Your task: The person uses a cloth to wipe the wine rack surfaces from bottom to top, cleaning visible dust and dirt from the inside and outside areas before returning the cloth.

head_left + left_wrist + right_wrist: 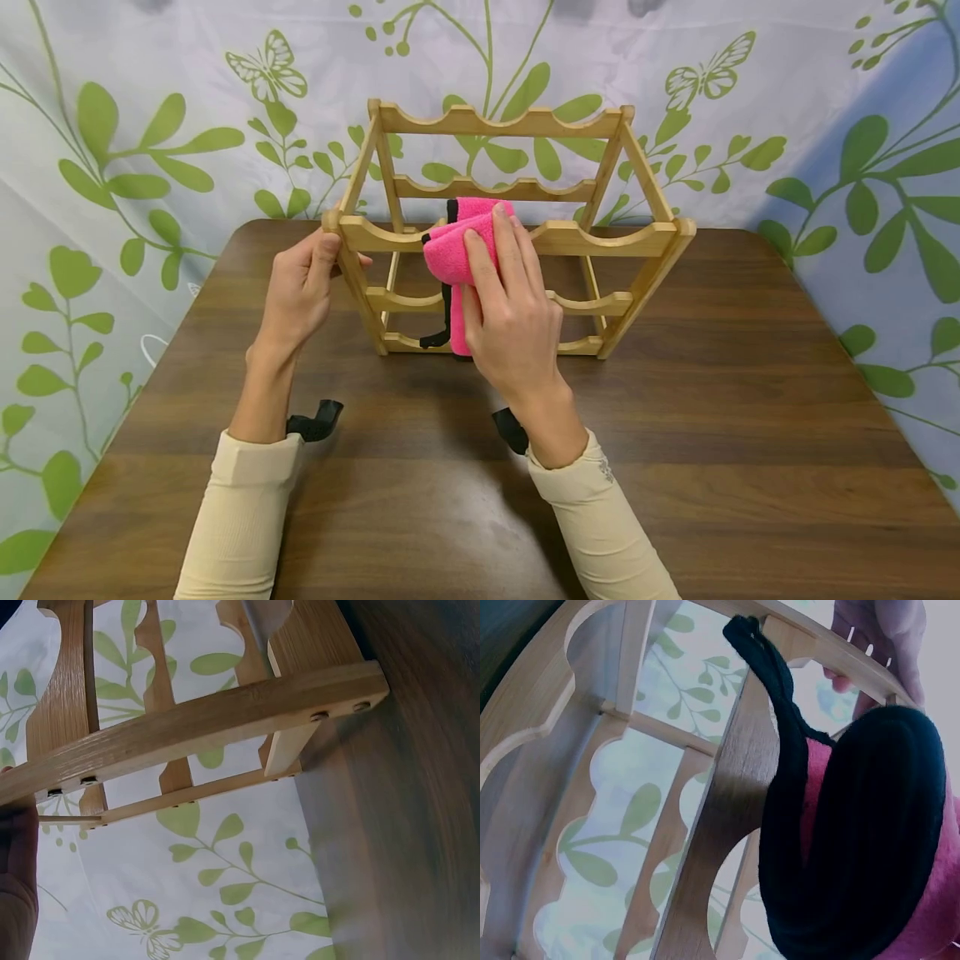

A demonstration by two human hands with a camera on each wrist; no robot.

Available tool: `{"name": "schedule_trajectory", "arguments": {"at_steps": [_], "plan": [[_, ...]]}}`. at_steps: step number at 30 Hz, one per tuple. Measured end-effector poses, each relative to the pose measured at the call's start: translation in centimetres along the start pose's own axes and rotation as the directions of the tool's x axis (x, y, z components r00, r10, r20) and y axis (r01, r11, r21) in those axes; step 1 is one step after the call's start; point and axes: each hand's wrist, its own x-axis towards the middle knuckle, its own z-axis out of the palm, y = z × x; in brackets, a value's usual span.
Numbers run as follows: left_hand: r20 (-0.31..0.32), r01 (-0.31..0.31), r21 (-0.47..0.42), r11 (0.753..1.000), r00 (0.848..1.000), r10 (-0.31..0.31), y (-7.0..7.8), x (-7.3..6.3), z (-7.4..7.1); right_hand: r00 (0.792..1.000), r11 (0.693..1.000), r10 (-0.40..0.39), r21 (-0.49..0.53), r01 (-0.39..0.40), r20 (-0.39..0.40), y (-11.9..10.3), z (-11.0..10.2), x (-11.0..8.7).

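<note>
On the brown wood-grain bench (712,400), the left hand (300,287) grips the left end of the pale-wood scalloped rack (540,191), while rightward, the right hand (517,325) pinches the folded, black-edged pink cloth (453,254) across its left-to-right near rail (557,238).

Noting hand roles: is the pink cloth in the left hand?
No, the right hand holds the pink cloth while the left hand grips the wooden rack.

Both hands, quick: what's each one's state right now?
Left hand: closed, holding the rack at its upper front corner.
Right hand: closed, holding the pink cloth at the rack's front.
</note>
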Motion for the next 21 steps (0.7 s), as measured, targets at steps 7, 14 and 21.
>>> {"name": "schedule_trajectory", "arguments": {"at_steps": [7, 14, 21], "plan": [[-0.007, 0.018, 0.021, 1.0, 1.0, -0.018, 0.0, 0.0, 0.0, 0.999, 0.995, 0.035, 0.098, -0.034, 0.0, 0.5, 0.3, -0.3], [0.014, 0.002, 0.0, 1.0, 1.0, -0.002, 0.3, 0.3, 0.0, 0.994, 0.999, -0.005, 0.049, 0.011, -0.105, 0.8, 1.2, -0.2], [0.009, 0.033, 0.008, 0.999, 0.999, -0.033, 0.3, 0.1, 0.0, 0.996, 0.999, -0.041, 0.019, 0.043, -0.085, 1.0, 0.8, 0.0]]}}
